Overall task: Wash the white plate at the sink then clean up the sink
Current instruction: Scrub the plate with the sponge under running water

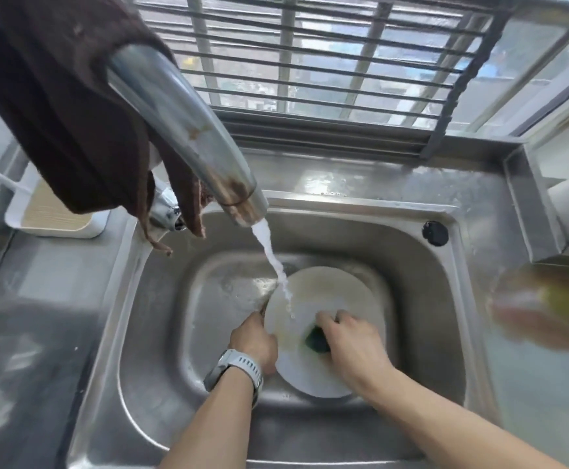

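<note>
A white plate (323, 333) is gripped at its nine o'clock edge by the left hand (254, 340) in the sink (422, 299), while a dark sponge (317, 340) is clasped and pressed on it by the right hand (351, 343) under running water (273, 258).

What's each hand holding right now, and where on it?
The left hand grips the white plate by its left rim. The right hand grips a dark green scrubber from above, pressing it on the plate's face.
</note>
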Available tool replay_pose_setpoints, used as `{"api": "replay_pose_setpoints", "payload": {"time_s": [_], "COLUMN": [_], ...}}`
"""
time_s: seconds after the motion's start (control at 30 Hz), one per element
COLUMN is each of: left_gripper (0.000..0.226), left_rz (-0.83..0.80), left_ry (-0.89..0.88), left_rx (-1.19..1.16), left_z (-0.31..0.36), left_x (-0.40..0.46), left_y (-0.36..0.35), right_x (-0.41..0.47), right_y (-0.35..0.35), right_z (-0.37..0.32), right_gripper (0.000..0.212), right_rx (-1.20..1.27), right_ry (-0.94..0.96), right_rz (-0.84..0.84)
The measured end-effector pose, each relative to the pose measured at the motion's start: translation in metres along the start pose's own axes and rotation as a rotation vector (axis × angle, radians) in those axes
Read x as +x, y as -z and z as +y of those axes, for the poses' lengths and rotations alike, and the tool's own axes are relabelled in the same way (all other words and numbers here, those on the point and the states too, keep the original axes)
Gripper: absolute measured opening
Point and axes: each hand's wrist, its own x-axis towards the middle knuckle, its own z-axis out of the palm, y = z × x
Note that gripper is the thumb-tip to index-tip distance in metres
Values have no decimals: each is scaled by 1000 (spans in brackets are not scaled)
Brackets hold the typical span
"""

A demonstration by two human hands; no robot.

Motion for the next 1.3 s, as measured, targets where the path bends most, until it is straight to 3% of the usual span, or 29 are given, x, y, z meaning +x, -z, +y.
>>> {"api": "replay_pose_setpoints", "payload": {"time_s": [0.1,0.23,0.37,0.43,0.53,0.6,0.67,0.8,0.93,1.03,1.13,1.2,1.3], "left_gripper": [25,39,33,32,34,18,6,23,38,36,39,28,27], "left_rz": [9,-2,-6,3,15,34,56,49,95,77,33,7,-11], "left_ry": [0,-6,-33,-35,-63,-77,-90,-65,-37,-20,-4,18,5], "left_rx": [-27,-92,-81,-99,-84,-31,41,9,65,112,91,31,-91], "left_z": [-3,-7,-6,-6,-6,2,5,-6,-14,-18,-17,-14,-11], "left_x": [-3,6,-6,-8,-4,-14,-24,-29,-26,-30,-38,-44,-48], "left_y": [2,6,6,9,17,24,27,27,36,36,39,46,47], "right_x": [41,36,-2,31,59,31,-3,43,37,-7,37,64,18], "right_y": [-1,7,0,0,10,9,2,5,7,4,7,11,4], "right_z": [-30,16,-17,-26,8,23,3,-32,7,-26,-51,-32,0], "right_gripper": [25,34,32,31,40,38,33,29,40,37,43,42,42], "right_rx": [113,73,168,210,227,131,111,254,167,200,315,291,178], "right_ry": [41,-177,21,36,-97,-166,-103,32,-162,0,123,3,-124], "right_rz": [12,30,-94,-34,41,21,-44,2,3,-100,-28,21,30]}}
